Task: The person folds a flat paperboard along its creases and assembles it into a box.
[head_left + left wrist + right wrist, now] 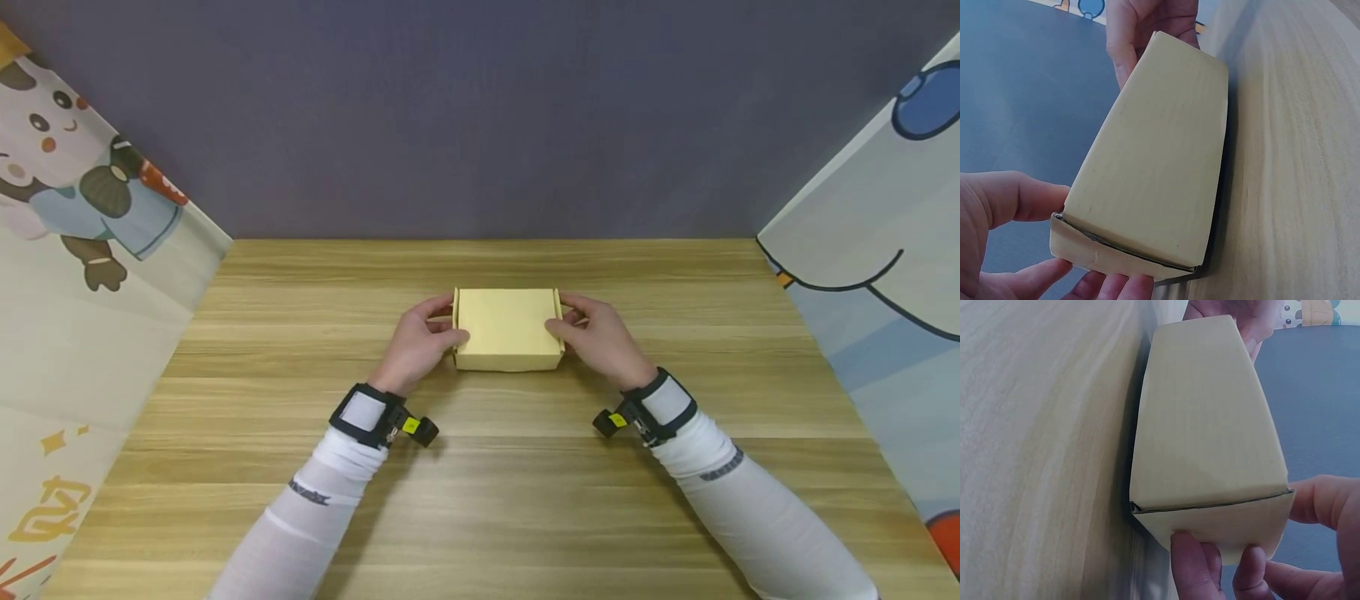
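Observation:
A small yellowish cardboard box (508,323), its lid down, is at the middle of the wooden table in the head view. My left hand (422,342) grips its left end, thumb on the top edge and fingers against the end wall. On the opposite end my right hand (597,337) holds it the same way. In the left wrist view the long front wall of the box (1154,150) faces the camera, with a dark gap beneath its lower edge. The right wrist view shows fingertips (1192,565) pressed on the end flap. The inside of the box is hidden.
The wooden table (510,500) spreads around the box. Behind it rises a dark grey-blue panel (487,125). Printed cartoon panels stand at the left (112,275) and right (862,250). Each wrist wears a black strap with a small camera (423,429).

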The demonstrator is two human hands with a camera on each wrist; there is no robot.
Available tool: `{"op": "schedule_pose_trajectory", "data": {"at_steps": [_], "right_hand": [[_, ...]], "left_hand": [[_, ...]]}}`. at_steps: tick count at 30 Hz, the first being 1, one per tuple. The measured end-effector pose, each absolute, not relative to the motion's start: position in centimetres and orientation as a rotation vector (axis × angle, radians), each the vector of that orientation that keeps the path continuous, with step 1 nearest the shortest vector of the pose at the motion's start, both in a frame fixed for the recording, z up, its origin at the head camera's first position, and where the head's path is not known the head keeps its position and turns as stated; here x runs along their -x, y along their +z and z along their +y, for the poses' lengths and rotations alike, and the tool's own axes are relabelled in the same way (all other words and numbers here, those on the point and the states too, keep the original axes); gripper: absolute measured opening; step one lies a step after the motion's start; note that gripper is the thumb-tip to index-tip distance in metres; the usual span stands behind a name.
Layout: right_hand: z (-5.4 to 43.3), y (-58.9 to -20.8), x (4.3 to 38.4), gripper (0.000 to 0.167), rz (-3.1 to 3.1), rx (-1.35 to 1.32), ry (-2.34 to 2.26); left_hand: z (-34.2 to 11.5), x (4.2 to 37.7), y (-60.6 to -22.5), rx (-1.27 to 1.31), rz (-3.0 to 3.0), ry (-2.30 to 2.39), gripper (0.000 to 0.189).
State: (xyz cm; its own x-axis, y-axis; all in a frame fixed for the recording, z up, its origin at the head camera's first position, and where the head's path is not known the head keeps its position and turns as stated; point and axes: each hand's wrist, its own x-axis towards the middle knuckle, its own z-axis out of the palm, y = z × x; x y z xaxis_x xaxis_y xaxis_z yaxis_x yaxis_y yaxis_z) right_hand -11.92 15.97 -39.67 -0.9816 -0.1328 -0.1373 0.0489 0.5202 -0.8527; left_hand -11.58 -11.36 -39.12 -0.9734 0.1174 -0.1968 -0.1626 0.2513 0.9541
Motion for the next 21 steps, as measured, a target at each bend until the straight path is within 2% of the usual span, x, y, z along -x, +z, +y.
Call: {"op": "schedule_pose_trajectory", "data": {"at_steps": [21], "right_hand": [[16.05, -40.24, 11.85, 0.065, 2.544, 0.082, -1.431]], "left_hand": [[-11.35, 11.55, -39.82, 0.039, 2.294, 1.784, 0.068]]}}
